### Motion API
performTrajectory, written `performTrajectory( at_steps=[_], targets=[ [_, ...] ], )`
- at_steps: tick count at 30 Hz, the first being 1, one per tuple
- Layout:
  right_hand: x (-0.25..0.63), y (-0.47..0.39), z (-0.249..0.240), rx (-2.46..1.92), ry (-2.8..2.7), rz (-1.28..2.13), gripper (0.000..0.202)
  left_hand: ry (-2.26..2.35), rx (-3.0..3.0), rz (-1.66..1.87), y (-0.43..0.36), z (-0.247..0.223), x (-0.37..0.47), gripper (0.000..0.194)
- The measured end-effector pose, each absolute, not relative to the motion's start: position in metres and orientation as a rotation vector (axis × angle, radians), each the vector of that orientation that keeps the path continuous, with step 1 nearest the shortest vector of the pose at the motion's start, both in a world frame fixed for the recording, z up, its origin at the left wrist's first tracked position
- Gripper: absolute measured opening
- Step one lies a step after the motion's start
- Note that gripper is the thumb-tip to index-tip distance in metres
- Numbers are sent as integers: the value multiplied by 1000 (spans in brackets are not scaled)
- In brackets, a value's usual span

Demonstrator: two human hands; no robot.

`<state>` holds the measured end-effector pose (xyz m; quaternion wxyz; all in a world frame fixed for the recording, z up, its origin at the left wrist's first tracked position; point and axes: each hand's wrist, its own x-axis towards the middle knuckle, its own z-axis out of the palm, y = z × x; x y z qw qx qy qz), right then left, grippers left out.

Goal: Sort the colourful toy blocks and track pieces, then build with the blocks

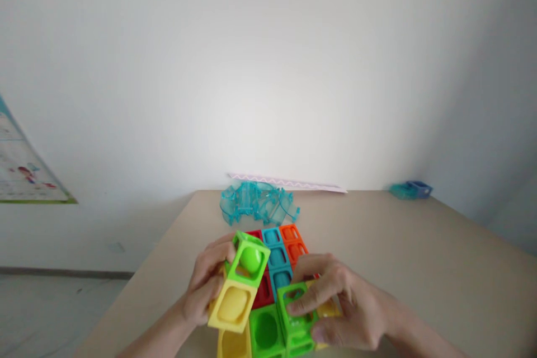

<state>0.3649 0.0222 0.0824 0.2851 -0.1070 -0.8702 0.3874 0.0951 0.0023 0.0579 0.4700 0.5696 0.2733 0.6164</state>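
My left hand [204, 282] is closed around a stacked pair of hollow plastic cubes, a green cube [250, 260] above a yellow cube [233, 305], tilted and raised over the others. Thumb and fingers of my right hand [350, 302] grip another green cube [287, 294] at the right front of the group. Below and between the hands, more cubes sit side by side in rows: a blue cube [277, 257], an orange cube [290, 233], a red cube [263, 292] and a lower green cube [266, 330]. My right hand partly covers a yellow one.
Clear teal plastic pieces [260, 201] lie behind the cubes on the beige table [361, 229]. A pale strip with a wavy line [289, 182] rests along the wall. A dark blue container [419, 188] stands at the far right corner. A poster [29, 162] hangs at left.
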Motion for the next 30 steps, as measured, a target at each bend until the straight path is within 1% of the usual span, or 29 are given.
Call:
performTrajectory(
  at_steps=[4,7,9,12,14,18,20,22,23,25,27,30],
  targets=[
    [363,21,84,-295,-2218,1093,35,575,1199,1553,11,68,103,21],
    [365,31,77,-329,-1978,1096,39,652,1042,1630,24,66,105,18],
    [366,40,70,-451,-1815,1035,35,722,940,1656,34,61,104,16],
    [364,50,61,-684,-1703,956,24,725,832,1641,43,56,102,20],
    [361,54,56,-791,-1683,928,23,664,794,1558,43,56,102,20],
    [356,56,49,-872,-1684,907,33,489,735,1211,33,60,100,16],
    [354,55,49,-868,-1707,920,37,420,738,984,29,59,100,23],
    [354,53,48,-836,-1726,976,34,412,764,801,26,57,101,33],
    [353,53,48,-804,-1725,1032,30,434,779,753,24,55,103,34],
    [353,53,47,-730,-1688,1196,23,503,799,753,23,54,106,27],
    [351,53,45,-679,-1604,1378,22,547,813,788,21,54,109,18],
    [350,54,48,-662,-1521,1528,25,559,830,755,19,57,111,18]
  ],
)
